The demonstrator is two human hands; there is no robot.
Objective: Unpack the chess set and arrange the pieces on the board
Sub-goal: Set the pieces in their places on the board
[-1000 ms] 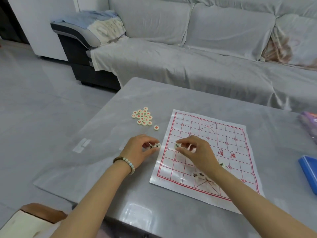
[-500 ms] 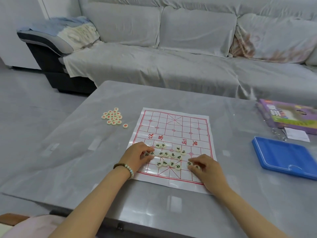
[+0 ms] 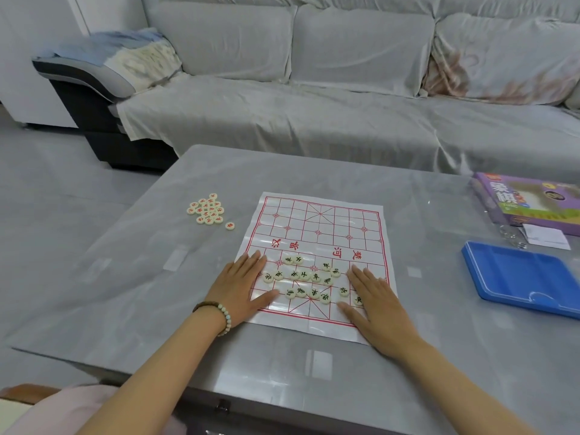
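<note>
A heap of red-marked pieces (image 3: pixel 207 212) lies on the table (image 3: pixel 125 277), apart from the paper board (image 3: pixel 317 221). The left hand (image 3: pixel 238 285) lies flat on the board's near left edge, fingers straight and holding nothing. Dark-marked pieces (image 3: pixel 309 279) are scattered over the board's near half between it and the right hand (image 3: pixel 376 301), equally flat and empty; further right are a blue tray (image 3: pixel 518 277) and a purple box (image 3: pixel 533 199).

a home living room: a long grey covered sofa (image 3: pixel 345 98) behind a low grey table (image 3: pixel 157 293), tiled floor (image 3: pixel 47 183).
</note>
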